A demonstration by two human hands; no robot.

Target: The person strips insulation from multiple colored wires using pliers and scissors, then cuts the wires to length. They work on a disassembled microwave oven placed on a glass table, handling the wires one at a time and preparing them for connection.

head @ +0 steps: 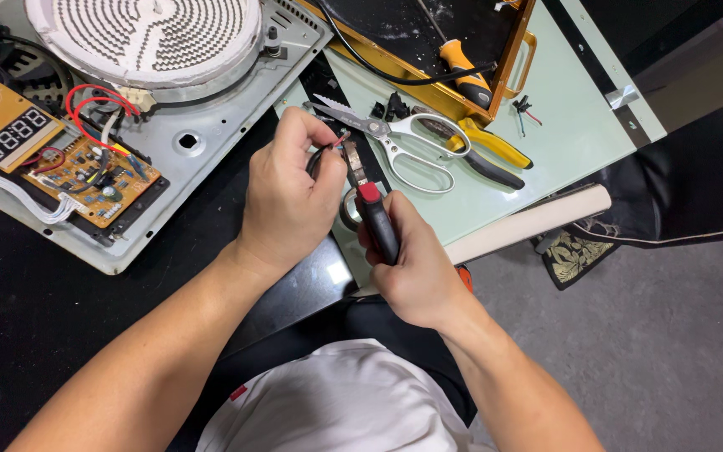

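Right hand [412,264] around pliers [370,205]

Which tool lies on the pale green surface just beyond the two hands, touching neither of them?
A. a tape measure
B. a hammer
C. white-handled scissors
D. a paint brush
C: the white-handled scissors lie on the pale green surface beside yellow-handled pliers, while the right hand grips a red-and-black tool and the left hand pinches a small part at its tip.
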